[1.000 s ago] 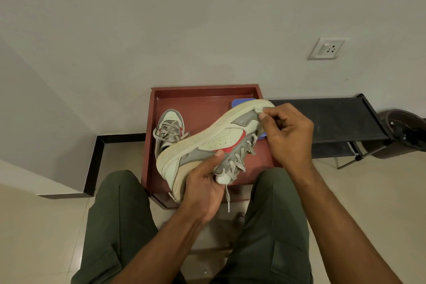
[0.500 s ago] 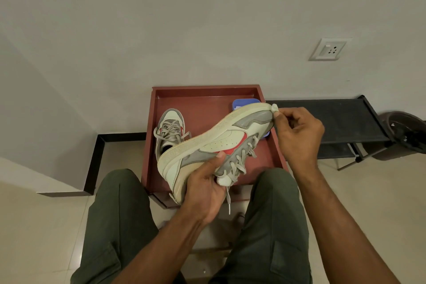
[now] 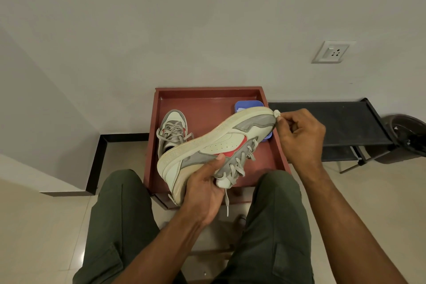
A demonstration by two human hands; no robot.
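My left hand (image 3: 202, 193) grips a cream, grey and red sneaker (image 3: 221, 143) by its heel and collar, sole turned up and to the left, toe pointing up right. My right hand (image 3: 299, 136) pinches a small white wad (image 3: 276, 113) against the toe tip of that sneaker. A loose lace hangs below the shoe. The matching second sneaker (image 3: 173, 131) lies in the red-brown tray (image 3: 207, 93), toe toward the wall. A blue tub (image 3: 247, 105) sits in the tray's far right corner, half hidden behind the held shoe.
The tray rests on a low stool between my knees, against the white wall. A black low rack (image 3: 327, 122) stands to the right, with a dark bin (image 3: 405, 138) beyond it. A wall socket (image 3: 332, 52) is above the rack. Beige tiled floor surrounds.
My right hand has slid from the side of the toe cap outward to the toe tip, the white wad now showing. The sneaker and left hand have barely moved.
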